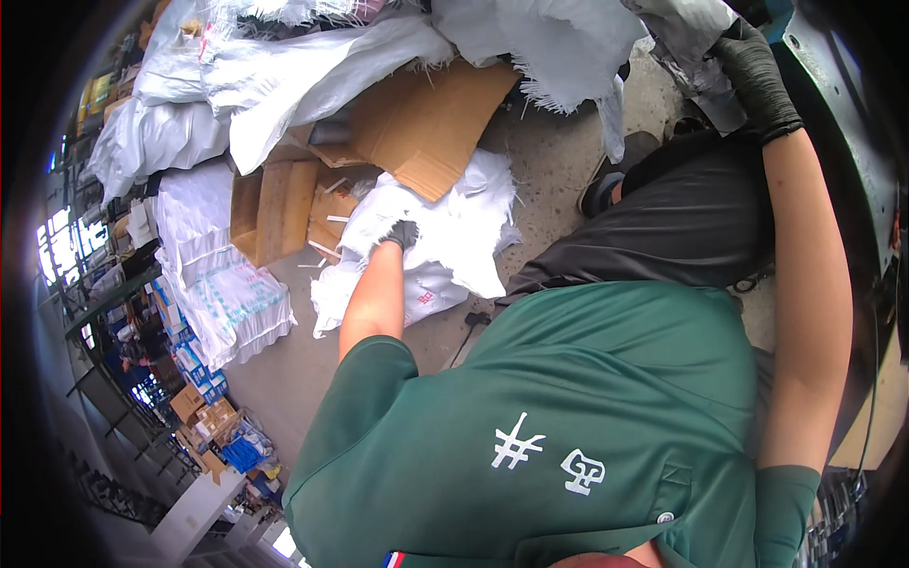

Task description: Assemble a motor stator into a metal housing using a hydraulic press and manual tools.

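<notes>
My left hand (404, 233), in a dark glove, is closed on a white woven sack (473, 222) low over the floor. Folds of the sack partly cover the fingers. At the upper right my right hand (753, 71), also in a dark glove, grips a crumpled silvery-grey plastic bag (686, 38). Its fingertips are partly hidden by the bag. A brown cardboard sheet (426, 123) lies just beyond the white sack, and an open cardboard box (275, 208) stands to its left.
White and grey woven sacks (322, 71) with frayed edges heap across the far side. Wrapped white bales (227, 293) stack at the left. A grey metal frame (838, 104) rises close by my right arm. A black cable (473, 322) lies on the concrete floor (559, 156).
</notes>
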